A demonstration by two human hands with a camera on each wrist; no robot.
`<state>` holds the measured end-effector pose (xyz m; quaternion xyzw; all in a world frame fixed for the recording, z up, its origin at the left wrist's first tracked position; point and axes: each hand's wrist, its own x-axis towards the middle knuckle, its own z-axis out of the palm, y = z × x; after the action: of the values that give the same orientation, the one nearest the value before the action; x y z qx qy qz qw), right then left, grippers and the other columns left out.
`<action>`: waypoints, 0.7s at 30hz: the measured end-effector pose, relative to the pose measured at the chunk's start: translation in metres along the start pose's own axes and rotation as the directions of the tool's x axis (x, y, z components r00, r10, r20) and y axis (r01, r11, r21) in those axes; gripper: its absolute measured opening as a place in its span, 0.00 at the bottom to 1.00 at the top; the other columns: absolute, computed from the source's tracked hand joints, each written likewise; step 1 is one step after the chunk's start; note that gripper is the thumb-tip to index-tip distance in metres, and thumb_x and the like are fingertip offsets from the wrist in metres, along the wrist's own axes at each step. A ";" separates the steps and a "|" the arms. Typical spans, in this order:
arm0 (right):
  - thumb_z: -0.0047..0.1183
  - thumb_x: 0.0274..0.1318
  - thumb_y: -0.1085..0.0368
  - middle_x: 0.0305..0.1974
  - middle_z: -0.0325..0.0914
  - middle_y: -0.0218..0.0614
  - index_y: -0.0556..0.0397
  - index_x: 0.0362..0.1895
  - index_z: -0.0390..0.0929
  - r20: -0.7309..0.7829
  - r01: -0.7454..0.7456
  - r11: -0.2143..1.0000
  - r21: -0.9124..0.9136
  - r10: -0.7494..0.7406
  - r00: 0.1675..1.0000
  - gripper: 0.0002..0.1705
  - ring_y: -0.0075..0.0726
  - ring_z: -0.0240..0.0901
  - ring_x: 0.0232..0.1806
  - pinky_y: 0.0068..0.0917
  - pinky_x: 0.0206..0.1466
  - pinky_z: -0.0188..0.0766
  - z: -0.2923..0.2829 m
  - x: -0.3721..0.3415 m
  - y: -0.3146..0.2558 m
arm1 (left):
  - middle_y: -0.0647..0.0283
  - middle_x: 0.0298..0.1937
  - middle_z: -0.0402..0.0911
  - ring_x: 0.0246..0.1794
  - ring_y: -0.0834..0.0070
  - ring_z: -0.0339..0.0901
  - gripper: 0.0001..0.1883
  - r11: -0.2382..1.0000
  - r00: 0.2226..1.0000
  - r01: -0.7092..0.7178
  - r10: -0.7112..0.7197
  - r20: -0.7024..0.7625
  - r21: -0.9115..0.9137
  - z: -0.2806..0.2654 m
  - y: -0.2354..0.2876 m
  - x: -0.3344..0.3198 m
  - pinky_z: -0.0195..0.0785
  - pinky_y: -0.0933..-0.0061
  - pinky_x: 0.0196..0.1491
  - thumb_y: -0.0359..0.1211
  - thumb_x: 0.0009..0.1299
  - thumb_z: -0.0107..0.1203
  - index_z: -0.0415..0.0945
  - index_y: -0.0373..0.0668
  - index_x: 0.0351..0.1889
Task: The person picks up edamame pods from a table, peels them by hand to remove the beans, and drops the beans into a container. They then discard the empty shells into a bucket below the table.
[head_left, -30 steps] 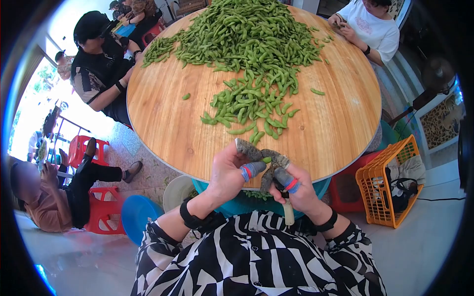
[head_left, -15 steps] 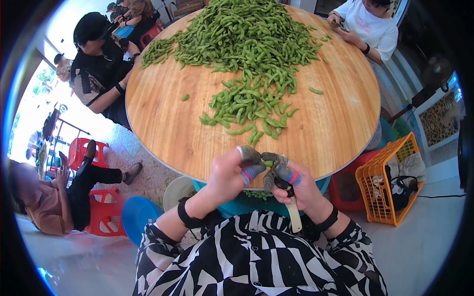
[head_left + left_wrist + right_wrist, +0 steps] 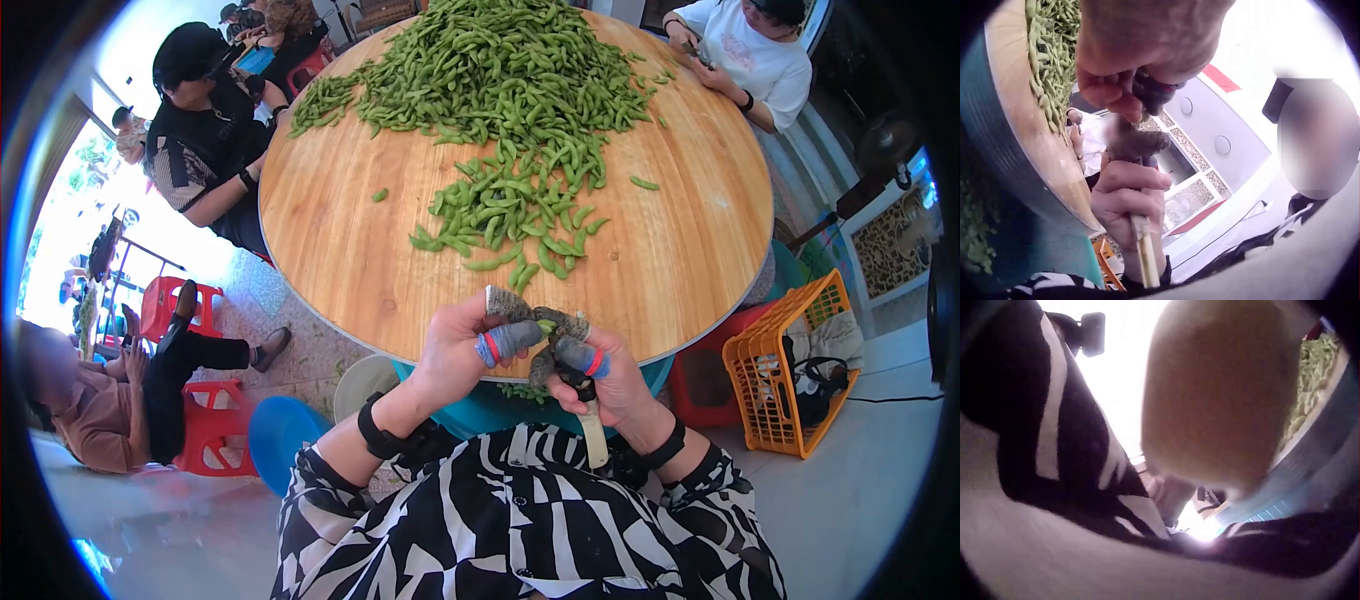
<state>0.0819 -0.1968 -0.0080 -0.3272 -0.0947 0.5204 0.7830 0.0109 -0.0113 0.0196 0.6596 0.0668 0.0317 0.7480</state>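
Over the near edge of the round table, both hands meet fingertip to fingertip, with grey cloth covers on thumbs and index fingers. My left hand [image 3: 455, 350] pinches a green edamame pod [image 3: 546, 326], mostly hidden by the covered fingertips. In my right hand [image 3: 612, 380], curled fingers grip a tool with a black part and a pale flat handle [image 3: 594, 430], which sticks out below the fist; its working end is hidden. The left wrist view shows this pale handle [image 3: 1145, 253] too. The right wrist view shows mostly skin and the patterned shirt.
A large heap of edamame pods [image 3: 500, 80] covers the far part of the wooden table [image 3: 330, 250], with a looser cluster towards me. Below stand a blue basin [image 3: 285, 440] and an orange crate [image 3: 785, 370]. Other people sit around the table and at left.
My left thumb has moved right, over the pod, so less of it shows than half a second ago. The pale handle has swung slightly right since the first frame.
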 end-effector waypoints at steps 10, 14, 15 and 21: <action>0.59 0.52 0.70 0.26 0.73 0.27 0.58 0.43 0.73 -0.062 0.179 0.768 -0.615 -0.274 0.960 0.14 0.16 0.65 0.21 0.14 0.20 0.60 0.015 0.014 -0.021 | 0.67 0.18 0.68 0.13 0.84 0.58 0.06 0.694 0.916 0.401 -0.300 0.266 -0.598 0.002 -0.018 0.003 0.48 0.82 0.16 0.30 0.65 0.58 0.71 0.42 0.33; 0.62 0.50 0.70 0.25 0.73 0.28 0.58 0.40 0.72 0.023 0.255 0.666 -0.701 -0.336 0.942 0.14 0.14 0.65 0.29 0.19 0.31 0.66 0.013 0.019 -0.012 | 0.67 0.17 0.68 0.12 0.83 0.56 0.06 0.573 0.893 0.448 -0.318 0.318 -0.686 0.001 -0.032 0.002 0.45 0.81 0.14 0.33 0.68 0.55 0.70 0.43 0.32; 0.62 0.50 0.70 0.25 0.73 0.28 0.58 0.40 0.72 0.028 0.254 0.666 -0.701 -0.330 0.943 0.14 0.14 0.65 0.29 0.19 0.31 0.66 0.012 0.016 -0.011 | 0.67 0.17 0.67 0.11 0.83 0.56 0.07 0.573 0.890 0.453 -0.330 0.314 -0.683 0.001 -0.034 -0.001 0.44 0.81 0.14 0.34 0.69 0.53 0.70 0.43 0.31; 0.58 0.45 0.72 0.20 0.68 0.34 0.59 0.36 0.71 0.104 0.192 0.315 -0.930 -0.276 0.956 0.12 0.23 0.62 0.23 0.25 0.27 0.64 0.008 -0.013 -0.001 | 0.67 0.17 0.68 0.11 0.83 0.60 0.07 0.700 0.841 0.539 -0.422 0.338 -0.468 0.005 -0.033 -0.024 0.49 0.80 0.12 0.33 0.67 0.56 0.70 0.43 0.31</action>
<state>0.0732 -0.2052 0.0009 -0.7149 -0.3902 0.2426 0.5271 -0.0136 -0.0235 -0.0110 0.3771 0.1479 -0.2160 0.8884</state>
